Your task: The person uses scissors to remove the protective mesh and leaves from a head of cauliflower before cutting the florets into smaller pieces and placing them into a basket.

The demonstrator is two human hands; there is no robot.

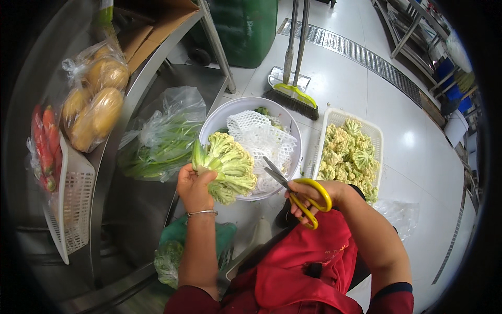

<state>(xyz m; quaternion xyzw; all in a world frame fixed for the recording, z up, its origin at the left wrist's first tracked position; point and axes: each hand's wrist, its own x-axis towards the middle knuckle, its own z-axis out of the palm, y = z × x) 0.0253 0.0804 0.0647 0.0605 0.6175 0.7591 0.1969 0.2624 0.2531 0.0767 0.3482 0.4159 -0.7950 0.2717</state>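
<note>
My left hand [197, 184] grips a head of cauliflower [231, 165] by its green stem, with the pale yellow florets spread to the right. In my right hand [308, 196] is a pair of scissors [324, 192] with yellow handles. Their blades are parted and point up and left, a short way from the florets. Beneath the cauliflower stands a round white bucket [211, 114] holding white foam netting [261, 131] and some green scraps. To the right, a white plastic basket [378, 135] is filled with cut cauliflower florets [345, 153].
Bagged green vegetables [164, 145] lie on a lower metal shelf at left. Above are bagged yellow potatoes [104, 102], red peppers [49, 137] and a white basket [78, 196]. A broom [294, 98] with a dustpan and a green wheeled bin [247, 31] stand beyond the bucket.
</note>
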